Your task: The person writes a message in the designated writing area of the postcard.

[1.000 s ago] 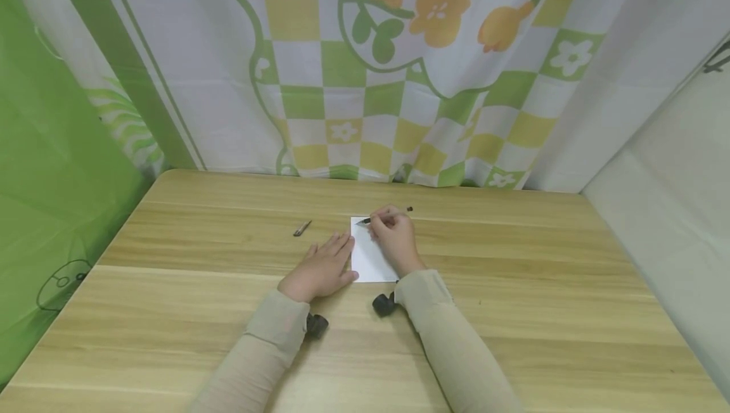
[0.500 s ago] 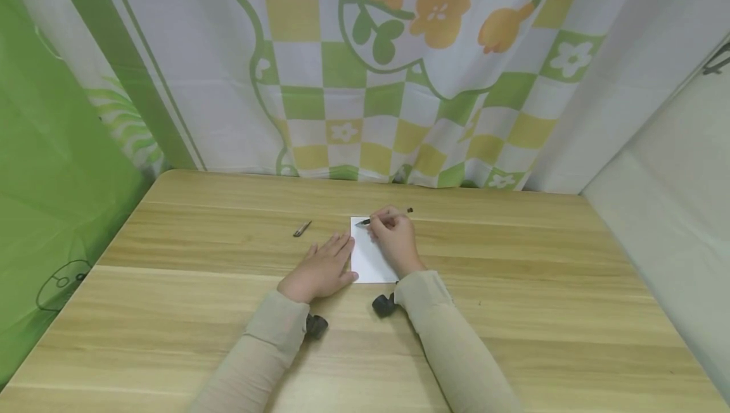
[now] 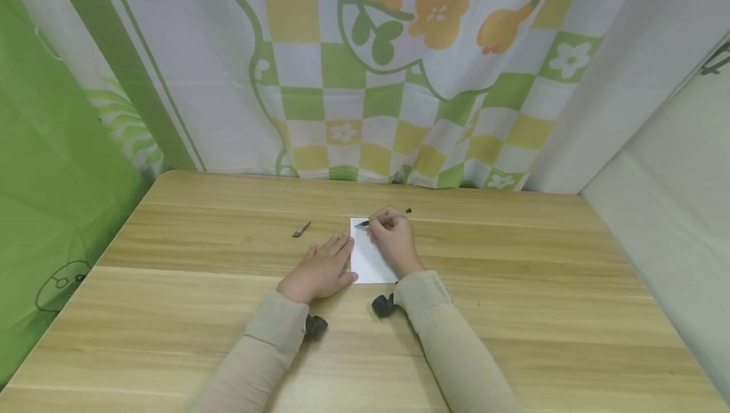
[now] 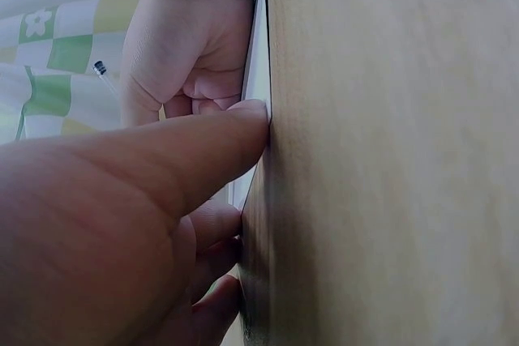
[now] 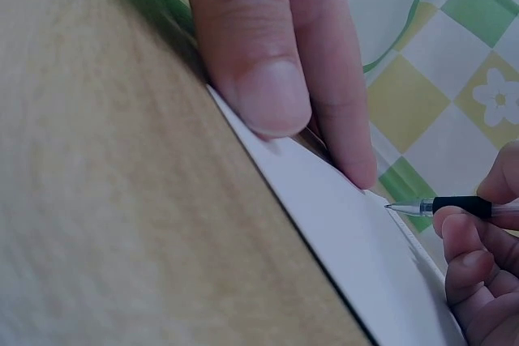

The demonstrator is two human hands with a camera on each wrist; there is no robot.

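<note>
There's the wood-grain table (image 3: 542, 305), and the left hand (image 3: 320, 268) lies on it, fingers straight and slightly fanned, thumb apart. The right hand (image 3: 395, 240) is pinching! Beneath it lies the white paper (image 3: 371, 262), left thumb on its edge. Pinched there: a black-grip pen (image 5: 462, 207), tip near the paper's far left corner. A small cap-like piece (image 3: 301, 229) lies farther left.

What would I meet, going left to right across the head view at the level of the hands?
Green sheet, left hand, white paper, right hand, pale sheet. The pen overlaps paper and right hand, so it is left out.
</note>
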